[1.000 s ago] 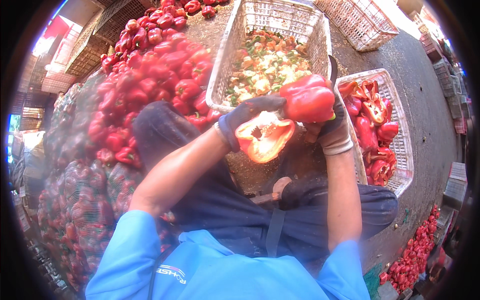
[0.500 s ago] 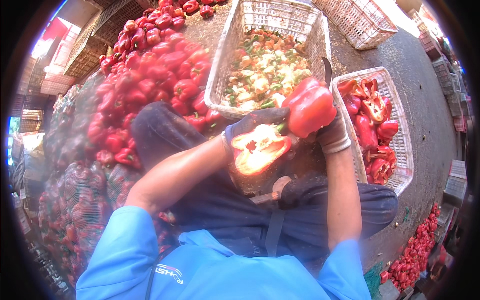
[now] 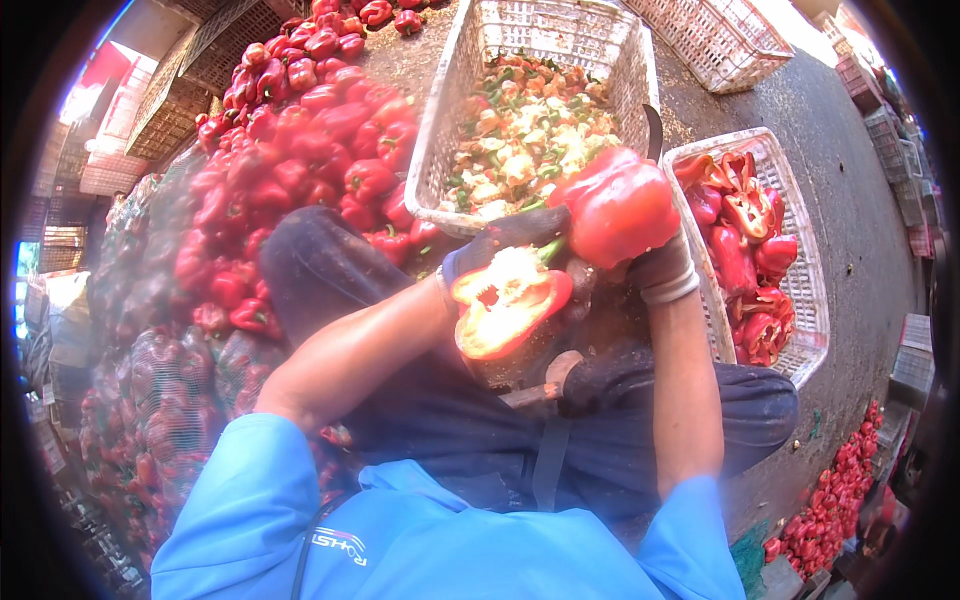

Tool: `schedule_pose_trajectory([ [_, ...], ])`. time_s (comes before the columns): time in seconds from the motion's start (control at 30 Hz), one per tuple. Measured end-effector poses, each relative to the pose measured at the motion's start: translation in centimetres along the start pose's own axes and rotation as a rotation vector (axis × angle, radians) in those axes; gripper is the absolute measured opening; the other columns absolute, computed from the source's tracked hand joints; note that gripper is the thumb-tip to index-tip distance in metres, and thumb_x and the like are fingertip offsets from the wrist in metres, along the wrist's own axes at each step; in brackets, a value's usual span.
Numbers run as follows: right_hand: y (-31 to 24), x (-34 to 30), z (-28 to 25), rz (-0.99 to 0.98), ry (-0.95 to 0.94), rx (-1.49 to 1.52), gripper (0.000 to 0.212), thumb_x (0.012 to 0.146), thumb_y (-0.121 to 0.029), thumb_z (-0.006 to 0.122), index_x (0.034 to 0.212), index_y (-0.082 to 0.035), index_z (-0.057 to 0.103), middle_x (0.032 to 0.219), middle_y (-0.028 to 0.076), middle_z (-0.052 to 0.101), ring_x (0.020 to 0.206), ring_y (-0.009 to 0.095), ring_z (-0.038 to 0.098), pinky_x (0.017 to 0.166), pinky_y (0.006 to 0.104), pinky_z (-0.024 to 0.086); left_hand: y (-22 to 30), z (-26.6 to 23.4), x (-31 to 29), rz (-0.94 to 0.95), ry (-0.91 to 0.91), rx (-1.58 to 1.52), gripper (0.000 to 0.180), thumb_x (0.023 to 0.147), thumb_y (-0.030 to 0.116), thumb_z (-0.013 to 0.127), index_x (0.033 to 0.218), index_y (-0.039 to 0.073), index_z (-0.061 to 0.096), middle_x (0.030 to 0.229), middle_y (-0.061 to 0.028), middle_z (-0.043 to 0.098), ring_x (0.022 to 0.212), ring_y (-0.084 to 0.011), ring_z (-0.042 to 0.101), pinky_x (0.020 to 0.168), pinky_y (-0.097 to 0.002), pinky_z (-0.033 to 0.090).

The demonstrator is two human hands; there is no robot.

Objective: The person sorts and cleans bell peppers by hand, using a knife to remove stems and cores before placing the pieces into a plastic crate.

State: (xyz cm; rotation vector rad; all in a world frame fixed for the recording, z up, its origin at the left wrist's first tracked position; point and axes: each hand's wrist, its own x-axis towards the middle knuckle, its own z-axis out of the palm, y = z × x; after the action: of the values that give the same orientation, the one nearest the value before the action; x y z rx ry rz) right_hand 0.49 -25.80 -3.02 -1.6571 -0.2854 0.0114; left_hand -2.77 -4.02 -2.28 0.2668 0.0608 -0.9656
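Note:
My left hand (image 3: 505, 240), in a dark glove, is closed around a cut bell pepper half (image 3: 510, 312). Its pale seed core and green stem face up. My right hand (image 3: 668, 268), in a dark glove with a light cuff, is closed on the other red bell pepper half (image 3: 620, 208), skin side up. The fingertips of my left hand reach that half's left edge. A knife's dark curved blade (image 3: 655, 132) sticks out beyond the right-hand half; its handle is hidden behind pepper and hand.
A white crate (image 3: 425, 180) of pepper cores stands ahead. At right, a smaller crate (image 3: 812, 300) holds cut red peppers. Whole peppers (image 3: 300, 175) are heaped at left, above filled net bags (image 3: 170, 390). Another crate (image 3: 715, 45) lies far right. My crossed legs (image 3: 430, 420) are below my hands.
The two pepper halves have moved slightly left and farther apart. The right-hand half has tilted, and the knife blade has shifted slightly upward.

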Motion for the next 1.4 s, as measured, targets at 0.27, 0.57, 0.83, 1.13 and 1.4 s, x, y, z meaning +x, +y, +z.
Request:
schedule_pose_trajectory([
  [0.27,-0.5,0.6,-0.1,-0.069,-0.019,-0.021,0.062,0.098,-0.064,0.072,0.125,-0.008,0.067,0.076,-0.001,0.061,0.052,0.007,0.054,0.043,0.0226,0.040,2.9,-1.4,0.3,0.121,-0.109,0.060,0.051,0.111,0.049,0.055,0.119,0.000,0.066,0.094,-0.0114,0.071,0.089,-0.0352,0.070,0.077,-0.0464,0.059],
  [0.57,-0.3,0.6,-1.4,0.112,0.049,-0.029,0.039,0.091,-0.038,0.073,0.118,-0.010,0.068,0.098,0.001,0.068,0.093,0.016,0.061,0.088,0.0341,0.044,3.0,-0.7,0.6,0.000,0.215,0.253,0.042,0.106,0.043,0.067,0.116,0.002,0.071,0.092,-0.0166,0.077,0.079,-0.0341,0.076,0.073,-0.0481,0.063],
  [0.83,-8.3,-0.4,-2.7,0.333,-0.004,0.243,0.057,0.099,-0.038,0.080,0.140,-0.002,0.065,0.077,-0.007,0.063,0.053,-0.001,0.051,0.046,0.0170,0.035,2.9,1.0,1.6,0.001,0.287,0.185,0.032,0.106,0.028,0.070,0.115,-0.003,0.070,0.092,-0.0183,0.077,0.075,-0.0244,0.077,0.069,-0.0355,0.066],
  [1.13,-9.9,-1.9,-7.6,0.315,0.244,0.485,0.039,0.101,-0.024,0.077,0.135,-0.006,0.068,0.084,-0.005,0.067,0.068,0.005,0.065,0.056,0.0203,0.054,1.1,2.1,2.2,-0.043,0.120,0.434,0.035,0.106,0.021,0.068,0.137,0.003,0.066,0.098,-0.0132,0.078,0.089,-0.0217,0.078,0.080,-0.0351,0.064],
  [1.4,-6.0,-3.1,-17.6,0.142,0.504,0.282,0.027,0.104,-0.019,0.072,0.129,-0.009,0.070,0.115,0.003,0.071,0.099,0.012,0.071,0.076,0.0274,0.062,1.1,0.1,2.1,-0.023,0.177,0.249,0.044,0.114,0.033,0.055,0.143,0.000,0.057,0.104,-0.0148,0.076,0.091,-0.0224,0.077,0.080,-0.0338,0.064],
])
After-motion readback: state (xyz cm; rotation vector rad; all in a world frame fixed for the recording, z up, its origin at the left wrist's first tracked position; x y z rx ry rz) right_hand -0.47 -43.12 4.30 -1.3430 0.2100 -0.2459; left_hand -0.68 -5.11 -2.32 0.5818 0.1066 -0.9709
